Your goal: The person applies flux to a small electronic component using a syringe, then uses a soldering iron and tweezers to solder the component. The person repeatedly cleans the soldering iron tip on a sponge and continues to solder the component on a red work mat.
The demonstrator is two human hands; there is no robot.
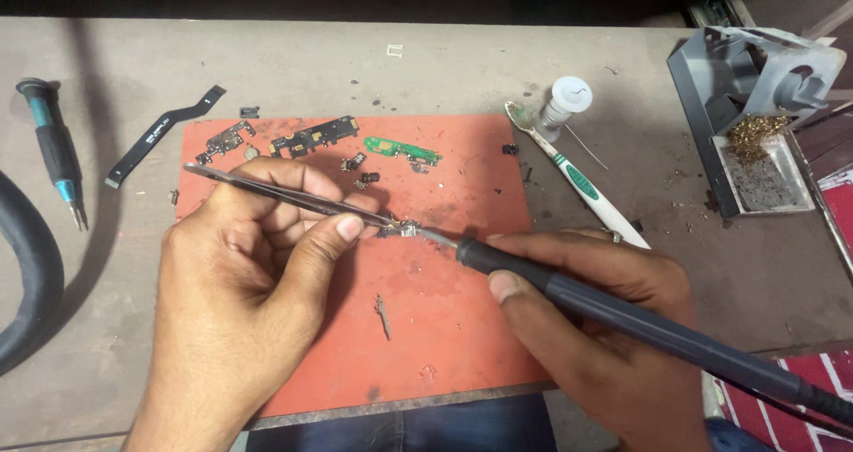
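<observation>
My left hand [253, 265] pinches metal tweezers [267, 190] whose tips press on a tiny electronic part [404, 230] lying on the orange work mat [444, 328]. My right hand [586, 319] grips a dark soldering iron [622, 314]; its metal tip touches the same small part from the right. Both hands rest low over the mat, close together.
Small circuit boards [315, 136], a green board [404, 150] and loose bits lie at the mat's far side. A flex cable [164, 132] and a screwdriver [55, 150] sit left. A toothbrush [582, 185], solder spool [567, 101] and iron stand with brass wool [755, 136] are right. A black hose [27, 283] curves at the left edge.
</observation>
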